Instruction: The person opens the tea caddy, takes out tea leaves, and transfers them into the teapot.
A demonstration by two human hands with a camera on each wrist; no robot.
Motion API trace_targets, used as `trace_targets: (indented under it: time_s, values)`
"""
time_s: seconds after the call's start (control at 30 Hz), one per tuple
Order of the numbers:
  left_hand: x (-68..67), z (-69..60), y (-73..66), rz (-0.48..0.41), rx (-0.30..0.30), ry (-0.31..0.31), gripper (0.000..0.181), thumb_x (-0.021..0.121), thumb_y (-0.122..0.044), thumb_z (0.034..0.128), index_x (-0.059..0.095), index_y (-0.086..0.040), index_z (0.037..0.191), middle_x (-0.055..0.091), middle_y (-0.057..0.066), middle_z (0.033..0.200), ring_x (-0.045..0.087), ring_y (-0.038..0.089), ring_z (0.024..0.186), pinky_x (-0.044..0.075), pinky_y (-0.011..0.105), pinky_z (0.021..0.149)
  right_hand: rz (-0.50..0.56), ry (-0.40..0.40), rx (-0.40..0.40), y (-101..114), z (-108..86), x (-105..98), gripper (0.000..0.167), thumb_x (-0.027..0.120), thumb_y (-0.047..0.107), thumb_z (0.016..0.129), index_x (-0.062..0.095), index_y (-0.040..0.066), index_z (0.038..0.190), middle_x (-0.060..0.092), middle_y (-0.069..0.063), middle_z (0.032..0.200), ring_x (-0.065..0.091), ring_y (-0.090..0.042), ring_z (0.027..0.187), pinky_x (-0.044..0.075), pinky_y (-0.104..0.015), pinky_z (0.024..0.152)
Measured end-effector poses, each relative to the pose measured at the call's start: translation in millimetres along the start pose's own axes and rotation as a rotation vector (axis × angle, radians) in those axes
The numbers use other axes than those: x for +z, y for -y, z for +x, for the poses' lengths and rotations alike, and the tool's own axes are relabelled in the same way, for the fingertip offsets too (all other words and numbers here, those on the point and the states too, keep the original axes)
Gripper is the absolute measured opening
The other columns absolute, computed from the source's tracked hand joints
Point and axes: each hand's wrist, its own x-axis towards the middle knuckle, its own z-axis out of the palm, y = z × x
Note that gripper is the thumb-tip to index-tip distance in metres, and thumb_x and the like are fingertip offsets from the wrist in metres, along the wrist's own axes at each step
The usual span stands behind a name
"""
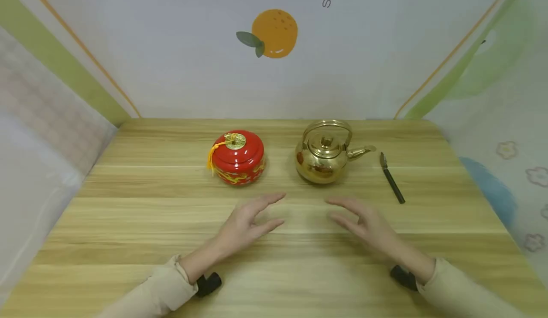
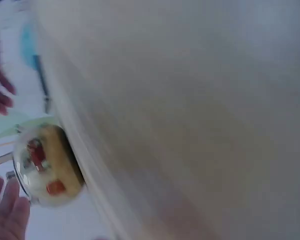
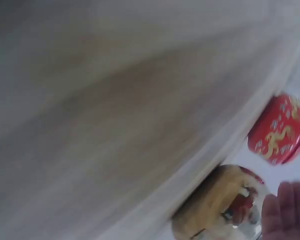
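Observation:
My left hand (image 1: 246,220) hovers over the table in front of a red lidded jar (image 1: 239,158) with a gold dragon pattern and a yellow tassel. Its fingers are extended, thumb apart, and nothing is held. Facing it, my right hand (image 1: 366,220) is held the same way, in front of a shiny brass teapot (image 1: 322,161) with a raised handle and a spout to the right. Neither hand touches anything. To the right of the teapot lies a small knife-like tool (image 1: 391,177) with a dark handle. Both wrist views are blurred.
Beneath everything is a wooden table (image 1: 141,213) with light and dark bands. A white cloth backdrop (image 1: 171,61) with a printed orange stands along its far edge. Patterned cloth (image 1: 522,175) hangs at the right side.

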Motion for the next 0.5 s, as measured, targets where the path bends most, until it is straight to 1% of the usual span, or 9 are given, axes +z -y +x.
trace_targets:
  time_s: [0.1,0.17,0.2,0.27,0.3,0.33,0.37,0.4,0.5]
  values:
    - [13.2,13.8,-4.6,-0.287,-0.208,-0.135,0.040,0.069,-0.015,0.0858,0.060,-0.001,0.123,0.063,0.012,0.122,0.062,0.022,0.109,0.052,0.031,0.091,0.282,-0.152,0.334,-8.4,9.2,-7.3,0.028,0.060,0.011,0.092,0.059,-0.004,0.115,0.068,-0.008,0.105,0.063,-0.007,0.094,0.051,-0.017,0.083]
    - [21.3,24.4,-6.2,-0.424,-0.300,-0.207,0.038,0.068,-0.011,0.0860,0.060,0.001,0.121,0.064,0.016,0.119,0.064,0.025,0.105,0.053,0.028,0.086,0.477,-0.258,0.513,-15.8,16.2,-13.4,0.027,0.057,0.014,0.095,0.056,-0.004,0.114,0.066,-0.002,0.099,0.062,-0.005,0.090,0.053,-0.017,0.080]
    - [25.0,30.0,-6.4,-0.470,-0.322,-0.237,0.037,0.068,-0.009,0.0860,0.060,0.003,0.120,0.063,0.018,0.118,0.064,0.026,0.103,0.054,0.028,0.085,0.573,-0.310,0.585,-19.3,19.5,-16.3,0.029,0.056,0.016,0.095,0.054,-0.004,0.115,0.064,0.001,0.097,0.061,-0.004,0.088,0.053,-0.017,0.079]
    - [30.9,41.8,-7.5,-0.519,-0.352,-0.277,0.035,0.067,-0.007,0.0862,0.060,0.004,0.119,0.063,0.020,0.117,0.064,0.027,0.101,0.054,0.025,0.082,0.743,-0.403,0.702,-27.0,25.4,-21.1,0.029,0.057,0.019,0.094,0.049,0.001,0.116,0.060,0.006,0.094,0.060,-0.005,0.087,0.053,-0.017,0.079]
    - [33.4,47.8,-7.8,-0.532,-0.355,-0.294,0.035,0.067,-0.006,0.0859,0.060,0.005,0.119,0.063,0.021,0.117,0.064,0.027,0.100,0.055,0.025,0.082,0.805,-0.441,0.750,-30.7,28.3,-23.1,0.032,0.058,0.019,0.093,0.047,0.002,0.118,0.058,0.007,0.093,0.059,-0.004,0.086,0.053,-0.016,0.078]
    - [35.6,54.2,-8.3,-0.542,-0.352,-0.310,0.036,0.067,-0.005,0.0855,0.059,0.006,0.118,0.062,0.022,0.117,0.065,0.027,0.099,0.055,0.024,0.081,0.850,-0.465,0.799,-34.1,30.8,-25.0,0.034,0.059,0.021,0.093,0.045,0.005,0.121,0.056,0.007,0.094,0.058,-0.004,0.087,0.052,-0.015,0.078]
    - [37.4,60.4,-9.1,-0.547,-0.346,-0.324,0.036,0.068,-0.005,0.0851,0.059,0.006,0.118,0.062,0.022,0.117,0.065,0.028,0.099,0.055,0.024,0.081,0.889,-0.486,0.840,-37.4,33.3,-26.4,0.040,0.059,0.021,0.093,0.042,0.006,0.126,0.054,0.006,0.096,0.057,-0.004,0.088,0.051,-0.015,0.079]
    - [39.4,66.5,-9.6,-0.553,-0.340,-0.336,0.037,0.068,-0.005,0.0847,0.059,0.007,0.118,0.062,0.022,0.117,0.065,0.028,0.098,0.055,0.024,0.080,0.913,-0.497,0.874,-40.7,35.6,-27.8,0.046,0.059,0.022,0.093,0.039,0.006,0.132,0.052,0.006,0.099,0.056,-0.004,0.091,0.050,-0.014,0.080]
    - [44.5,84.6,-11.9,-0.537,-0.334,-0.374,0.039,0.070,-0.007,0.0833,0.060,0.005,0.119,0.063,0.019,0.117,0.066,0.027,0.095,0.055,0.023,0.078,0.898,-0.496,0.936,-49.9,41.7,-30.5,0.062,0.057,0.025,0.094,0.027,0.006,0.145,0.047,0.007,0.110,0.053,-0.006,0.105,0.047,-0.015,0.090]
